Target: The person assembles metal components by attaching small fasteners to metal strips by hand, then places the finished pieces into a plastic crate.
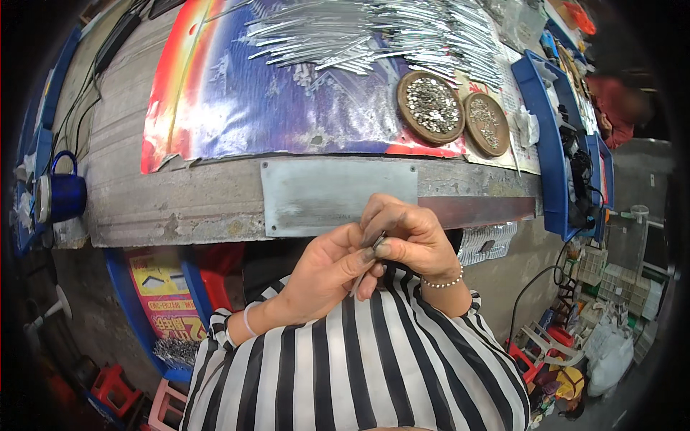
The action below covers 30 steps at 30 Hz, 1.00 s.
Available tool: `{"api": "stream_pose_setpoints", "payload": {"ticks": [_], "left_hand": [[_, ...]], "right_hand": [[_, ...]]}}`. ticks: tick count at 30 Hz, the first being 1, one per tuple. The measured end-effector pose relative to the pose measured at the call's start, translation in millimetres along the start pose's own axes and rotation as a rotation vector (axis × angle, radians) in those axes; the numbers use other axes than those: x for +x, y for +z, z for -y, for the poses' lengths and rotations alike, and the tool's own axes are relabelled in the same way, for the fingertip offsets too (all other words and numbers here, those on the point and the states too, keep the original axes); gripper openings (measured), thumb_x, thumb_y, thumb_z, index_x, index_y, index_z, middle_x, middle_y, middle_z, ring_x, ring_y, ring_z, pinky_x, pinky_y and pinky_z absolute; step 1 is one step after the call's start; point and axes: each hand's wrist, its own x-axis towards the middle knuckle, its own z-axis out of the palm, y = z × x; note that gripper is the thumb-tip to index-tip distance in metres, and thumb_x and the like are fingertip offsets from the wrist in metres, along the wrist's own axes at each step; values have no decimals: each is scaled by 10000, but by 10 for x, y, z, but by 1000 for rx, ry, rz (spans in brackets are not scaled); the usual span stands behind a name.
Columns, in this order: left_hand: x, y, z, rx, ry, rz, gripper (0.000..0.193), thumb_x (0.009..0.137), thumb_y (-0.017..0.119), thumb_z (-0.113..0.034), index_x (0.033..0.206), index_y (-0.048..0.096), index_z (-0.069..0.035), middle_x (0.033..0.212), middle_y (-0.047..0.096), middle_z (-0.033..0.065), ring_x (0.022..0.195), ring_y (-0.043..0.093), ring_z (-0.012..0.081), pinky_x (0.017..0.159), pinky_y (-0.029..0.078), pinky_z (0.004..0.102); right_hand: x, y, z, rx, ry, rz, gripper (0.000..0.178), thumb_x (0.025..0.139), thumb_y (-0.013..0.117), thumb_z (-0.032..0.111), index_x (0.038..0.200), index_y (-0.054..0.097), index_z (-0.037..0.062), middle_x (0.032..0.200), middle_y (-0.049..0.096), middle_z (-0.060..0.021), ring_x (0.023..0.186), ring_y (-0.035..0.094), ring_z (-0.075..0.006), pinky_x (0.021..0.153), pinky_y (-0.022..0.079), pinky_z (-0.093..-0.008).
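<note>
My left hand (316, 276) and my right hand (417, 244) meet in front of my chest, just off the table's near edge. Both are closed, thumbs and fingertips pinching a thin metal strip (355, 288) between them. Fingers cover most of the strip; a narrow end sticks out below the left fingers. Just beyond my hands, a bare metal plate (338, 190) is screwed to the table edge. Farther off lie a heap of slim shiny metal strips (316, 36), a round brown bowl (404, 118) of small silvery discs and a second bowl (472, 136) of tiny metal parts.
A colourful printed sheet (237, 108) covers part of the worn table. A blue mug (68, 194) stands at the left, blue bins (550, 165) at the right. Under the table a blue tray (126, 287) holds metal parts. A person in red (611, 108) is at the far right.
</note>
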Motion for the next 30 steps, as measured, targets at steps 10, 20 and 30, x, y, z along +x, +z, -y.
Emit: {"api": "stream_pose_setpoints", "payload": {"ticks": [10,20,30], "left_hand": [[5,-5,-118,104,38,-100,145,929,535,-98,1043,559,-12,864,559,53,702,479,90,611,393,228],[4,-34,-154,113,127,-73,144,927,536,-79,1053,554,-12,913,581,60,687,541,107,628,442,224],[33,-35,-145,124,104,-94,148,920,547,-86,1040,550,2,866,585,73,614,540,103,546,429,217]], "right_hand": [[26,-388,319,-1100,-72,-397,188,797,650,114,951,625,9,897,588,-141,817,589,-292,706,465,-353],[163,-813,288,-1591,-5,-332,211,796,636,121,988,622,35,961,541,-104,957,498,-282,850,374,-405],[268,-968,341,-1482,32,-206,172,764,653,120,869,556,24,910,508,-114,918,488,-307,814,366,-412]]}}
